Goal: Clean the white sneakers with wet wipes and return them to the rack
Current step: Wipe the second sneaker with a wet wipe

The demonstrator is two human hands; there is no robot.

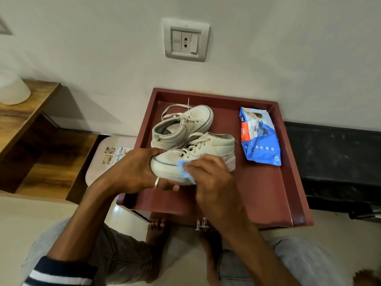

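Note:
Two white sneakers lie on the maroon rack top (266, 193). The near sneaker (214, 149) points its toe to the left. My left hand (134, 172) grips that toe, thumb over the top and fingers under the sole. My right hand (208, 174) holds a pale blue wet wipe (185, 171) against the sneaker's near side by the toe. The far sneaker (185, 124) lies behind it with its laces trailing loose, its toe pointing right. A blue pack of wet wipes (259, 137) rests on the rack top to the right of the shoes.
The rack stands against a white wall with a switch plate (186, 40). A wooden shelf unit (31, 124) is at the left, with a white container (12, 87) on top. A pale stool (105, 157) sits between shelf and rack. My bare feet (156, 226) are under the rack's front edge.

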